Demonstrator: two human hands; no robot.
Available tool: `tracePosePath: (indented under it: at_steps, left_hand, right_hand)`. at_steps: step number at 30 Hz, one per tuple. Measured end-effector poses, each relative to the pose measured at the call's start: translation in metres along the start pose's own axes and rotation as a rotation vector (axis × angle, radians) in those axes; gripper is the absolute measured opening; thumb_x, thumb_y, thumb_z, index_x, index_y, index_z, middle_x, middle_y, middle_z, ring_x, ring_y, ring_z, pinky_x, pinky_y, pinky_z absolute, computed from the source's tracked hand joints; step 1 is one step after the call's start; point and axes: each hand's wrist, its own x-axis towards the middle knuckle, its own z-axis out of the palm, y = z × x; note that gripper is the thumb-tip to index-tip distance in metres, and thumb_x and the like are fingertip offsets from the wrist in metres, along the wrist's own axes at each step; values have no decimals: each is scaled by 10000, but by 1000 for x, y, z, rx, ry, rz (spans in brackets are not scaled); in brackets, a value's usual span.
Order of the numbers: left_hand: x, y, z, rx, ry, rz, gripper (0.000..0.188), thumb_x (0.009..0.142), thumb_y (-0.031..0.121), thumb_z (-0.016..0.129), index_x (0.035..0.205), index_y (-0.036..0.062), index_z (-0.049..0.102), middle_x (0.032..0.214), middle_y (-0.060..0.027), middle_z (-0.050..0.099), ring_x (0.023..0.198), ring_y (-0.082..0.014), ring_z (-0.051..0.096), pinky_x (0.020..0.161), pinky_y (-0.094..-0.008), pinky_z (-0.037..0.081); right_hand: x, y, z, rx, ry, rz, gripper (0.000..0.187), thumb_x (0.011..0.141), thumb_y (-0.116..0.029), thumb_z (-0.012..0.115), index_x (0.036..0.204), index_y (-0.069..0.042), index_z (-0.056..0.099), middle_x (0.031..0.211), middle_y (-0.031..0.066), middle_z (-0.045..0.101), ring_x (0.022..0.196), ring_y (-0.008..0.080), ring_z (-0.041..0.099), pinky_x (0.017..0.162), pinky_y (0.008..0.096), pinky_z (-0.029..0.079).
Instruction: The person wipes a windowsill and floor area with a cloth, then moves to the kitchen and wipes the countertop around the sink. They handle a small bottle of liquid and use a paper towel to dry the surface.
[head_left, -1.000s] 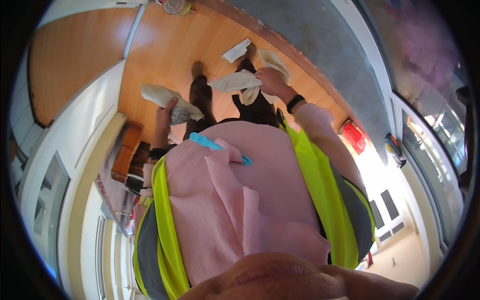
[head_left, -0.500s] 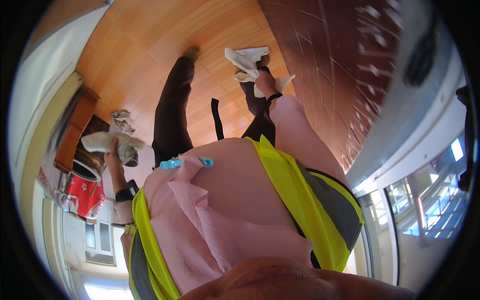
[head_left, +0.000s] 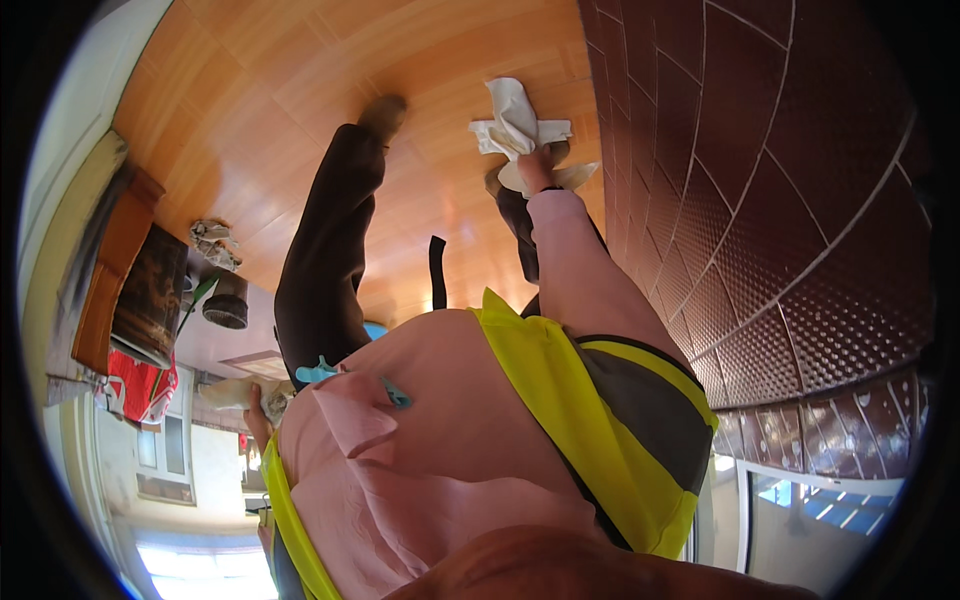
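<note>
My right hand reaches far out in front of me, closed on a white cloth whose loose folds spread beyond the fingers and hang to both sides. It is low, near my right foot and beside the brown tiled wall. My left hand is back at my left side, partly hidden by my body. In it is a bunched off-white cloth, with a greyer part on the other side of the fingers.
The floor is orange-brown and wood-like. On the left lie a crumpled rag and a dark round container. Behind them stand a brown wooden piece and a red patterned cloth. A glass door shows at lower right.
My left hand has drawn back with its cloth toward my side. The right hand has shifted a little right with the white cloth. My view has turned, showing more of the tiled wall.
</note>
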Motion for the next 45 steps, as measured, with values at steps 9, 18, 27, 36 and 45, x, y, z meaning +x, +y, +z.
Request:
tracePosePath:
  at_steps: [9,18,27,36,45]
  left_hand:
    - [7,23,25,186,-148,272,491,828,249,786,1190,-53,645,1088,-107,675,919,-191,642,787,-312,522]
    - [-158,157,141,724,-723,1206,598,703,223,814,1234,44,605,1134,-170,672,1062,-347,653,909,-375,507]
    - [-371,199,159,385,-1569,602,543,816,109,737,1314,-3,554,1221,-102,656,1096,-229,634,976,-362,492]
    - [-502,187,154,369,-1849,839,643,857,200,696,1417,-1,451,1352,-130,570,1188,-232,581,1026,-376,463]
    - [-574,199,137,303,-1400,1234,361,855,184,711,1138,-29,639,1042,-99,699,885,-191,671,791,-310,533]
  right_hand:
    - [-68,-34,-63,309,-92,-54,324,829,-121,622,1123,14,607,1072,275,654,1058,462,596,872,505,489]
    - [-274,-127,-287,658,-271,-550,317,806,-47,677,1122,-47,646,1056,147,680,1027,322,650,873,371,500]
    - [-417,-131,-515,1337,-860,-487,292,779,-56,688,1062,14,691,991,77,718,913,158,670,832,301,527]
    - [-504,-132,-573,1513,-251,-617,542,799,-87,681,1322,-30,551,1225,85,642,1108,198,616,950,325,486]
    - [-456,-114,-684,1115,716,-793,752,800,-76,642,1502,-197,401,1317,165,597,1090,248,652,913,339,514]
